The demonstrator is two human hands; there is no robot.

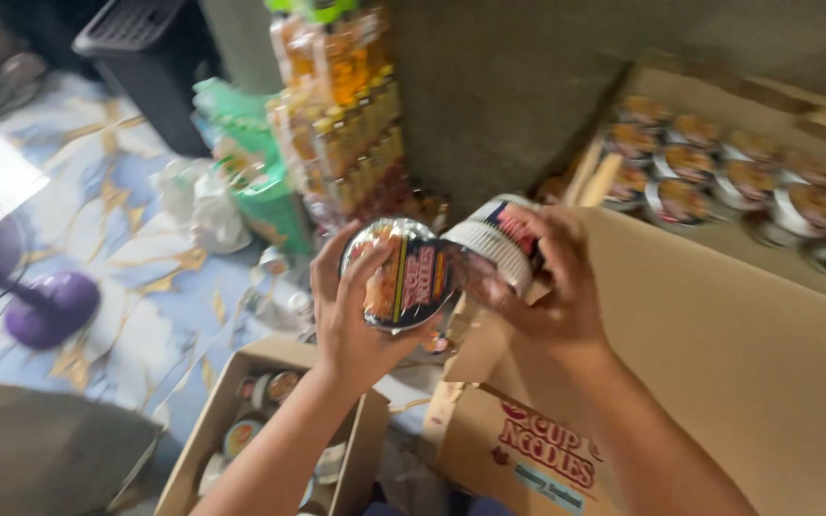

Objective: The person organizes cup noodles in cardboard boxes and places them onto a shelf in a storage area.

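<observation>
Holding two instant noodle cups at chest height, the hands are working above a pair of cardboard boxes. Nearest the camera, the small open box [241,430] is sitting on the floor, and a few cups are already lying inside it, though much of its space is showing bare, so I judge the filling to be only partly done. Just right of it, the large printed carton [681,382] is lying with its broad flap spread wide.

Above these, the left hand [351,306] is clamping its fingers around the foil-lidded cup [403,272], which is lying on its side with its lid facing the camera, so its long axis is running away from the viewer and slightly down. The right hand [547,287] is closing on the ribbed white cup [499,239], which is tilting with one end up toward the right and its long axis running diagonally; which end that is, the blur is hiding. The two cups are touching or nearly touching at their edges.

Farther off, the tray of cups [738,172] is resting in rows at the upper right, many cups remaining there. At the back, stacked bottles [346,115] are standing against the wall, beside a green bag [260,191], with a purple fan base [50,311] on the patterned floor to the left.
</observation>
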